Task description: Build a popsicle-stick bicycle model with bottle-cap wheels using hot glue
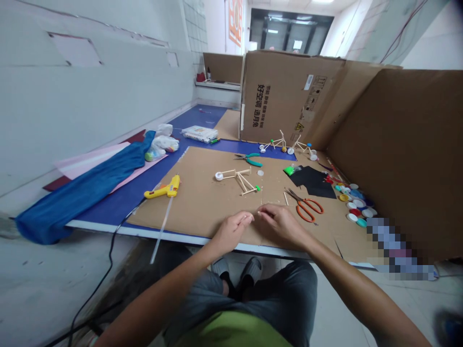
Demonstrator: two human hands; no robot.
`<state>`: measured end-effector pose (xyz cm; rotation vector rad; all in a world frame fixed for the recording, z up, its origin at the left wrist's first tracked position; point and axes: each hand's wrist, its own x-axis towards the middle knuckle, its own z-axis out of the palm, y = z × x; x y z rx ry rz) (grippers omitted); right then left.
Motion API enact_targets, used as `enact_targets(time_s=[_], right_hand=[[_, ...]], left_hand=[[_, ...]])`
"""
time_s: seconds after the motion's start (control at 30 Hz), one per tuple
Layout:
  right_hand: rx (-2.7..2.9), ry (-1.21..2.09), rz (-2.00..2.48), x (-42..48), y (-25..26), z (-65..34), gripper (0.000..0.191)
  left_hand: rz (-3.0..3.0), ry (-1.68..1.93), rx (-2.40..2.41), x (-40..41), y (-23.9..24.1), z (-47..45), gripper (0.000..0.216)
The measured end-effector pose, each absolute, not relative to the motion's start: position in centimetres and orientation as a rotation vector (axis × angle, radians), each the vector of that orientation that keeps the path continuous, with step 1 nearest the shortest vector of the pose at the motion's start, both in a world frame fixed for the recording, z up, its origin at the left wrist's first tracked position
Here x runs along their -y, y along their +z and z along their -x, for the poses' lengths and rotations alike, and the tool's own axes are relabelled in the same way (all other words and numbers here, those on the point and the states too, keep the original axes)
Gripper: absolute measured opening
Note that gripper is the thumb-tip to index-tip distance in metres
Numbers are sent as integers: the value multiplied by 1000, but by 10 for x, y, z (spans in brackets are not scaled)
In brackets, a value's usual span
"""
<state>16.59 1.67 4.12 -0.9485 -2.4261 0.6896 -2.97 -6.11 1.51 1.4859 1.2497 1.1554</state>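
My left hand [233, 231] hovers near the table's front edge, thumb and fingers pinched together. Close by on its right, my right hand [280, 222] is pinched too, its fingertips facing the left ones across a small gap. Whatever lies between the fingers of either hand is too small to make out. Beyond them on the cardboard sheet [202, 193] rests a small stick frame [238, 178] with a white round cap at one end and a green piece at the other. Orange-handled scissors [307, 206] lie right of my right hand, beside a short stick [285, 198].
A yellow glue gun [164, 189] with its cord sits at left. Teal pliers [251, 159], a white disc [260, 173], black sheet [314, 182] and several bottle caps [356, 205] lie farther out. Two more stick frames [278, 143] stand before the tall cardboard box [289, 96].
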Motion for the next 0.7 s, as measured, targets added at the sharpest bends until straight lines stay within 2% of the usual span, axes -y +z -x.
enact_targets(time_s=[0.17,0.3,0.37,0.53,0.63,0.7], right_hand=[[2408,241,1439,-59,37,-207,25],[2464,79,1489,-75,36,-219,25],[2391,202,1381,-68,37,-211,24],[2201,933,1055,-30,40,-167,33],[2189,1123,949,-18,41,-146,34],[2157,1143,940,-15,42,-138,28]], left_hand=[[-886,1138,-1023,52,10,30,36],[-706,1128,-884,45,13,28,33],[-686,1105,-862,43,14,25,31],[-841,1036,-946,42,10,17,32],[-995,973,-1040,41,6,15,27],[-1122,954,-1098,41,5,16,26]])
